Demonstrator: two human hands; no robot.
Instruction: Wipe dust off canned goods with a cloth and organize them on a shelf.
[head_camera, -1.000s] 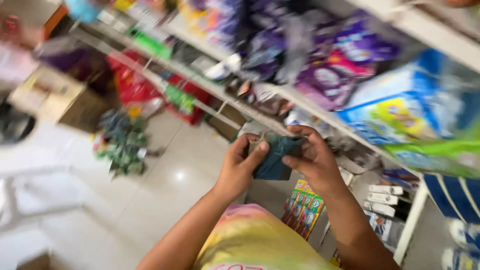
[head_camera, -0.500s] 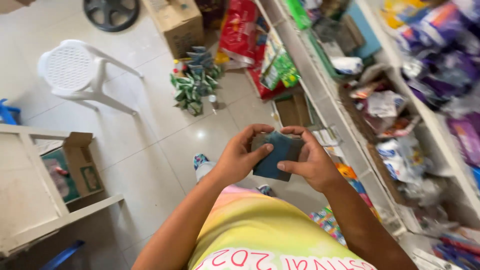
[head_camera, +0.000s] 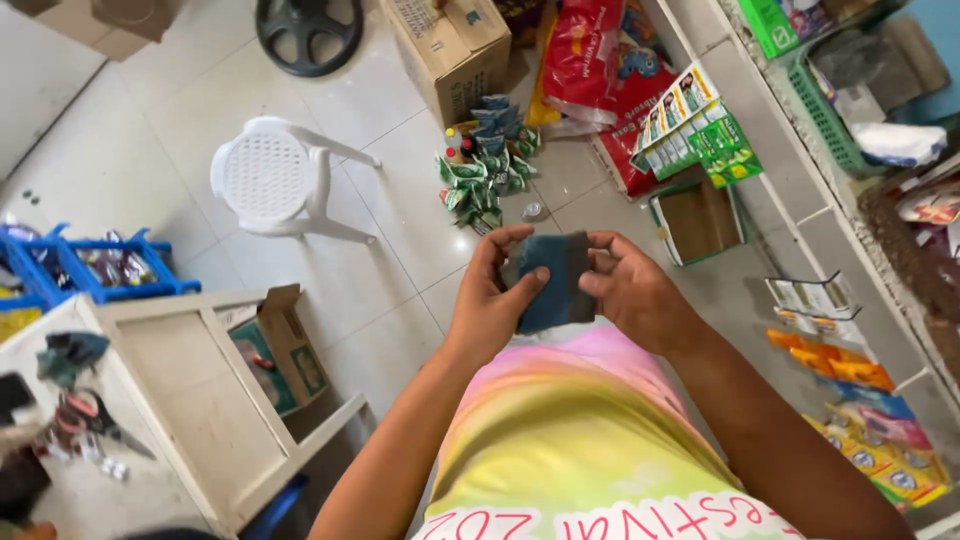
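We hold a small dark blue wallet-like pouch (head_camera: 553, 280) in front of our chest, above the pale tiled floor (head_camera: 330, 240), and by our judgement the handling of it is only at an early stage: it looks flat and closed, nothing is seen coming out of it, and whether any flap is lifted we cannot tell. Our left hand (head_camera: 492, 300) grasps the pouch's left edge, thumb laid across its near face and fingers curled over the top. Our right hand (head_camera: 632, 292) grips the right edge likewise, fingertips pinching near the top corner. Both forearms rise from the near edge and meet at the pouch, wrists bent slightly inward. Far to the left stands a white plastic chair (head_camera: 272, 178); just beyond the hands lies a cluster of green packets (head_camera: 487, 172), with a cardboard box (head_camera: 452, 50) farther off.
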